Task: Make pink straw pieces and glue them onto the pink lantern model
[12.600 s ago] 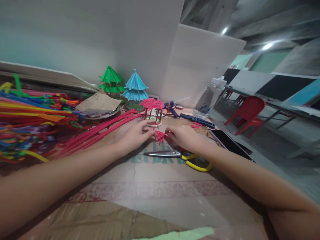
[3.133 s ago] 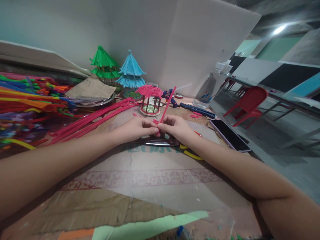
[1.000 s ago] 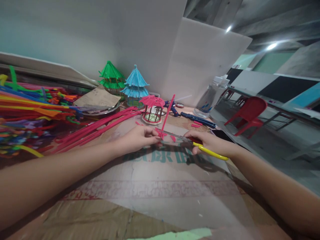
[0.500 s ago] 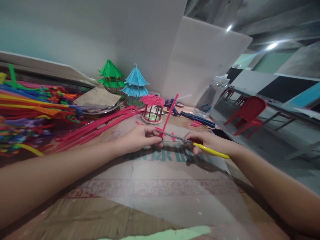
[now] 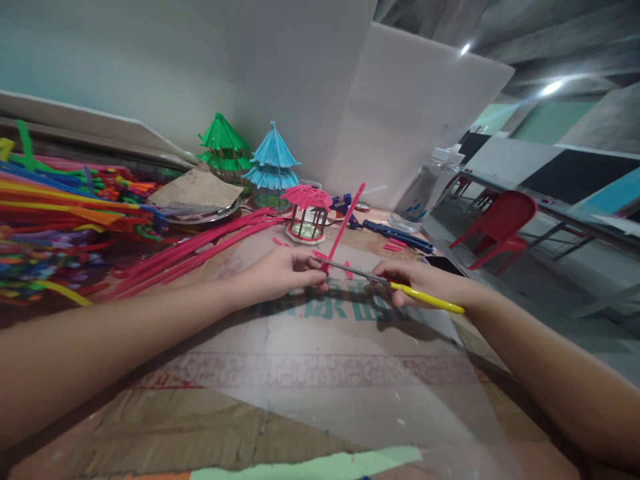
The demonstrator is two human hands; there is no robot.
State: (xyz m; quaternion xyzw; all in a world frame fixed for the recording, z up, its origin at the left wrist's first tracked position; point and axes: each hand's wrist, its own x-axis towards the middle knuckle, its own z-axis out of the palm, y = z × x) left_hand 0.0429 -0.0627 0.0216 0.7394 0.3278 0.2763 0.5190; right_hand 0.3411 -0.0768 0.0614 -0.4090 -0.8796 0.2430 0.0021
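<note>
Between the thumb and fingers of my left hand [image 5: 300, 268] is the lower end of a pink pipe cleaner [image 5: 346, 223], which slants up and to the right. My right hand [image 5: 410, 279] is closed round yellow-handled scissors [image 5: 427, 298], and their blades reach left across the pipe cleaner close to my left fingertips. Whether the blades touch it I cannot tell. Just behind my hands stands a small pavilion with a pink roof [image 5: 307, 217] on an octagonal base. Short pink cut pieces [image 5: 349, 270] lie beneath the blades.
Long pink pipe cleaners [image 5: 200, 253] and a multicoloured heap of them [image 5: 65, 220] lie at the left. Behind stand a green pavilion [image 5: 223, 147] and a blue pavilion [image 5: 273, 163]. A glue gun [image 5: 346, 208], a dark blue tool [image 5: 395, 235], a clear bottle [image 5: 423, 190] and a phone [image 5: 444, 265] are to the right.
The view has shifted slightly. My hands, the scissors and the pink pipe cleaner keep nearly the same position relative to one another.
</note>
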